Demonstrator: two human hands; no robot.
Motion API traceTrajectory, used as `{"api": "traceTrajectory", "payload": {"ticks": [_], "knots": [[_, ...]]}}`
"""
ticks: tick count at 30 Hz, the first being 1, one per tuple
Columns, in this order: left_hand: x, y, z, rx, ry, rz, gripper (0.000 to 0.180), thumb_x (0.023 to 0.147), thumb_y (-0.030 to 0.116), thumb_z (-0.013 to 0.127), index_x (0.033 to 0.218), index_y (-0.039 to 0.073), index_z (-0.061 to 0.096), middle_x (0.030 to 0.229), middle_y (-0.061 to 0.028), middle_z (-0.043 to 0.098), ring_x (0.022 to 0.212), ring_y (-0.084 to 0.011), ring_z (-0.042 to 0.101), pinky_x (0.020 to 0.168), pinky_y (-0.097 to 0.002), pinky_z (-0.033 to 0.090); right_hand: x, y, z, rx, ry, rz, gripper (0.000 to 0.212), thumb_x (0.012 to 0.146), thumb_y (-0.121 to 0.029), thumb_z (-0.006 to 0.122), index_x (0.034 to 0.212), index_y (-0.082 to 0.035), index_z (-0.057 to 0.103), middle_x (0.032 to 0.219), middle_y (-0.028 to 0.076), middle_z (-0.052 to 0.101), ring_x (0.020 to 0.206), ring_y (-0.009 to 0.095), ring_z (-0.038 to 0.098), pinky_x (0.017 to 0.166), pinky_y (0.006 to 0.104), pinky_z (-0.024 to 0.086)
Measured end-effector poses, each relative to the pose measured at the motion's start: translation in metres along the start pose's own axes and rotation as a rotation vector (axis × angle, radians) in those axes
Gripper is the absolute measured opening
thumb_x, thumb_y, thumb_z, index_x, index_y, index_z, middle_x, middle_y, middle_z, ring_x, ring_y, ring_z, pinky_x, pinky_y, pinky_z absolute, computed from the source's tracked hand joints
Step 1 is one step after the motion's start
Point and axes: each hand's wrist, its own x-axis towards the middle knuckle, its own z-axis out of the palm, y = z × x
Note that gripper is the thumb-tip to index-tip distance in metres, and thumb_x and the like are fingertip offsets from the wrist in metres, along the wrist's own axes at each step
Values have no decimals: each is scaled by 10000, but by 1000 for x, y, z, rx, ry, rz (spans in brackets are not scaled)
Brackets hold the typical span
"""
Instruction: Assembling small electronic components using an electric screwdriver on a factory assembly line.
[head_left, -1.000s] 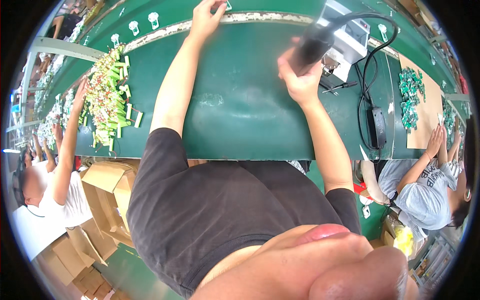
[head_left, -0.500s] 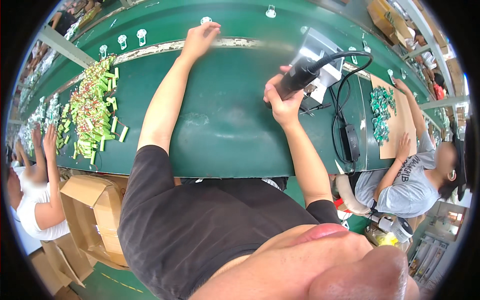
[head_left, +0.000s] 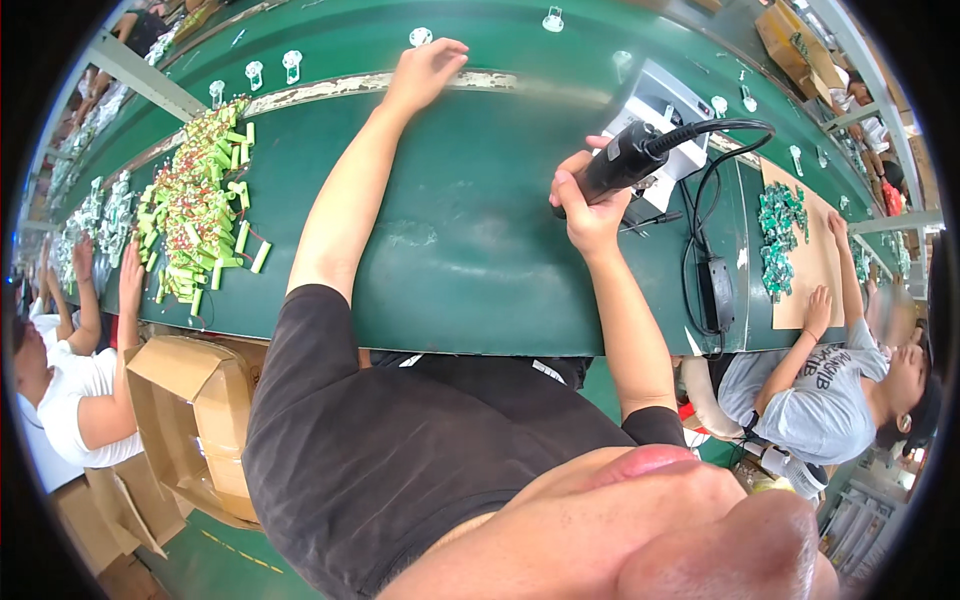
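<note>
My left hand is stretched over the painted edge strip between the table and the far green belt. Its fingers are loosely bent and apart, with nothing visible in them. Just beyond it a small white plastic part lies on the belt. My right hand is wrapped round a black corded electric screwdriver, tilted with its cable end up and to the right. The tool's tip is hidden behind my hand. Right behind the screwdriver stands a silver-grey metal box.
Green-wrapped battery cells with wires are heaped at the left. A black power adapter and cable lie right of my hand. Green circuit boards cover part of a brown cardboard sheet, beside a co-worker. An open carton stands lower left.
The view has shifted slightly, carrying the scene to the right. My right hand keeps its hold on the screwdriver. The right co-worker's far hand has drawn back from the belt to the cardboard.
</note>
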Motion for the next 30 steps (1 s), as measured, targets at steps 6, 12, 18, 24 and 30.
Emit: {"api": "traceTrajectory", "payload": {"ticks": [6, 12, 18, 24, 30], "knots": [[-1, 3, 1, -6, 15, 21, 188, 947, 195, 733, 1087, 70, 744, 927, -73, 781, 841, -178, 748, 783, -321, 585, -2, -3, -1, 13, -4, 14, 548, 886, 107, 668, 1375, -22, 458, 826, 27, 628, 646, 87, 581, 576, 252, 463], [-1, -7, -1, 42, 84, 9, 189, 923, 211, 750, 1060, 82, 761, 861, -58, 771, 789, -164, 734, 764, -310, 580, -1, -4, 4, -62, -23, -2, 517, 901, 72, 649, 1355, -29, 421, 797, 50, 625, 619, 102, 581, 549, 249, 459], [-2, -8, 0, 86, 99, -35, 186, 924, 241, 744, 1044, 101, 770, 815, -59, 754, 746, -169, 719, 732, -320, 569, 0, -1, 1, -85, -21, 20, 491, 897, 72, 657, 1330, -29, 449, 809, 41, 631, 625, 93, 585, 548, 241, 453], [-3, -7, -3, 52, 89, -35, 183, 924, 242, 744, 1029, 96, 774, 787, -59, 747, 729, -166, 716, 713, -321, 568, -1, -2, 1, -91, -24, 55, 444, 896, 80, 646, 1296, -26, 485, 811, 39, 633, 621, 96, 588, 549, 236, 458], [-4, 16, 2, -7, -3, -149, 191, 957, 152, 690, 1077, 5, 702, 869, -123, 707, 780, -212, 663, 739, -341, 534, -6, -7, -2, 15, 47, 110, 398, 886, 103, 671, 1251, 27, 532, 828, 16, 634, 699, 77, 583, 641, 240, 458]]}}
